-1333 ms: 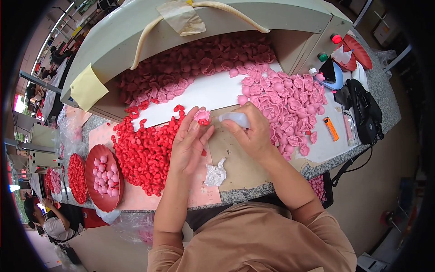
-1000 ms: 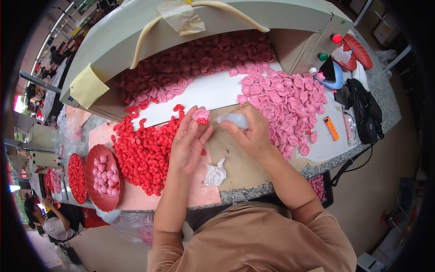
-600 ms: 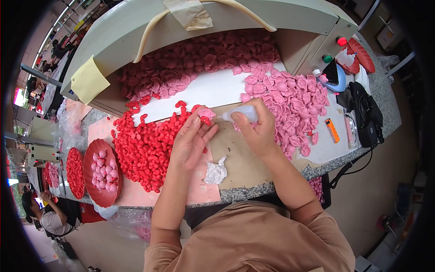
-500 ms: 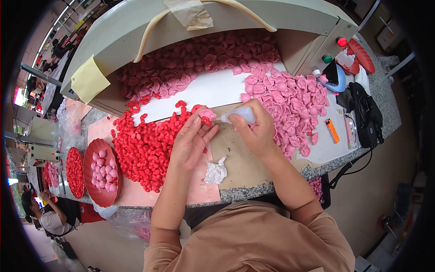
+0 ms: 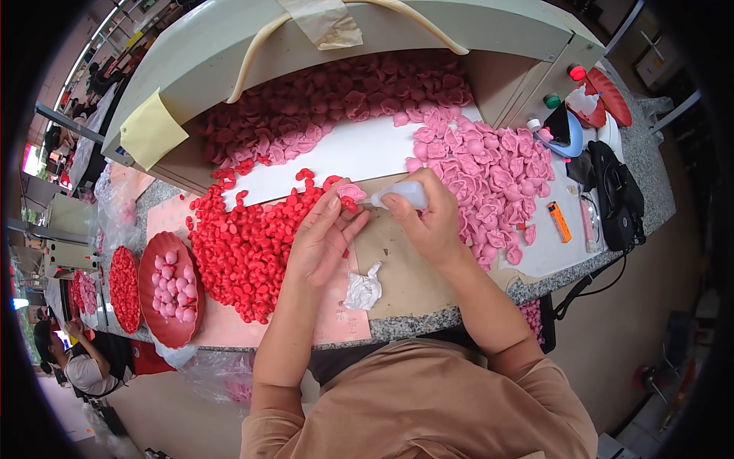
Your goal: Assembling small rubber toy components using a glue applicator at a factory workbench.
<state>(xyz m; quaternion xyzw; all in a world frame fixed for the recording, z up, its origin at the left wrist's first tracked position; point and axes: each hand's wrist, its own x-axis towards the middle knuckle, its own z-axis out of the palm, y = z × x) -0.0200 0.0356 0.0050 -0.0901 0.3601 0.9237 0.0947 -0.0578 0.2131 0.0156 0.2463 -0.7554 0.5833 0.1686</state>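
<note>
Between the fingers of my left hand (image 5: 319, 237) is a pink shell-shaped piece (image 5: 351, 191), with a small red curved piece (image 5: 349, 204) against its lower side. My right hand (image 5: 430, 218) grips a translucent white squeeze bottle (image 5: 407, 194), tilted so that its narrow tip points left at the two pieces. Whether the tip touches them I cannot tell. Left of my left hand spreads a heap of red curved pieces (image 5: 252, 252). Beyond and right of my right hand lies a pile of pink shell-shaped pieces (image 5: 489, 176).
Crumpled white tissue (image 5: 363, 288) lies near the bench's front edge. A red scalloped dish (image 5: 165, 330) with pink balls stands at left. An orange lighter (image 5: 560, 222) and a black bag (image 5: 618, 195) are at right. Behind, a grey cabinet (image 5: 428, 27) arches over more pink pieces.
Both hands hold nearly the same pose, with the bottle tip still beside the pieces. My right hand has shifted very slightly; the view has moved a little.
</note>
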